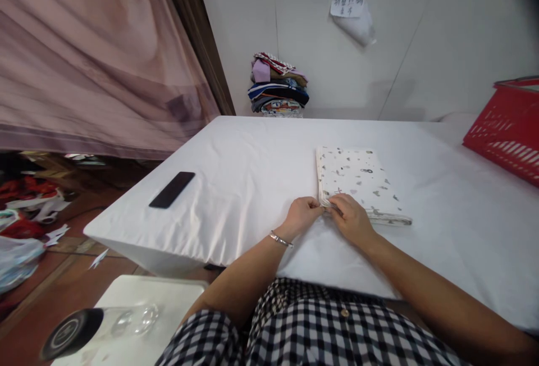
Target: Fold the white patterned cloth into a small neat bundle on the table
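A folded white cloth [357,172] with a small print of hearts and other shapes lies on the white-covered table in front of me. At its near left corner, my left hand [304,213] pinches the edge between thumb and fingers; a silver bracelet circles that wrist. My right hand [348,217] is closed on the same corner, right beside the left, its fingertips curled over the layers. The two hands almost meet there, and the exact bit of cloth between the fingertips is partly hidden.
A black phone [172,190] lies on the left of the table [252,152]. Behind the far edge rises a stack of folded fabrics [278,88]. A red basket [507,130] stands at right. Lower left, a clear bottle [126,321] lies on a white stool [168,293]. A pink curtain [92,46] hangs left.
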Demonstrator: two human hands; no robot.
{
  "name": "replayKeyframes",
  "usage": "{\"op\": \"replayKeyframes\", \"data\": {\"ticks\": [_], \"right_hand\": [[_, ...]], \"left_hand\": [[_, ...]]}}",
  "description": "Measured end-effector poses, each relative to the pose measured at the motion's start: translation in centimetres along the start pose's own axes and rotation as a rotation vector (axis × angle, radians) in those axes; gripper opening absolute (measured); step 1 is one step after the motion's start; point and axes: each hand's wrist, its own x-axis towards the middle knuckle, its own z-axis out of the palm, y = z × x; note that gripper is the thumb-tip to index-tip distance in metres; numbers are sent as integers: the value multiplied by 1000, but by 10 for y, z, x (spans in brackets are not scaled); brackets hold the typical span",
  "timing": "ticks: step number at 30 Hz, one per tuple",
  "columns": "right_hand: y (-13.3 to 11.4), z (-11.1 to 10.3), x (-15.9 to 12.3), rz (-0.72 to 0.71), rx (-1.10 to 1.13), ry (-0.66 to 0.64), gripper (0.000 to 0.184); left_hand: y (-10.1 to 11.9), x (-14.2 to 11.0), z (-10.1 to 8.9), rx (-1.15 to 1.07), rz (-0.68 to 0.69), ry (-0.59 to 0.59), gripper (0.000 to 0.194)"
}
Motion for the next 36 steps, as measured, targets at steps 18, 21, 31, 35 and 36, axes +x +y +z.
{"op": "replayKeyframes", "data": {"ticks": [18, 21, 31, 35, 36], "right_hand": [[-3, -5, 6, 269, 141, 5, 9], [-3, -4, 5, 300, 183, 25, 10], [1, -2, 5, 267, 179, 66, 12], [2, -2, 4, 275, 186, 112, 11], [2, -2, 3, 268, 178, 117, 11]], "left_hand": [[-3, 1, -5, 289, 109, 142, 18], [-2, -1, -5, 338, 143, 119, 16], [3, -2, 5, 329, 162, 96, 19], [5, -2, 7, 287, 120, 104, 13], [6, -3, 7, 247, 93, 94, 13]]}}
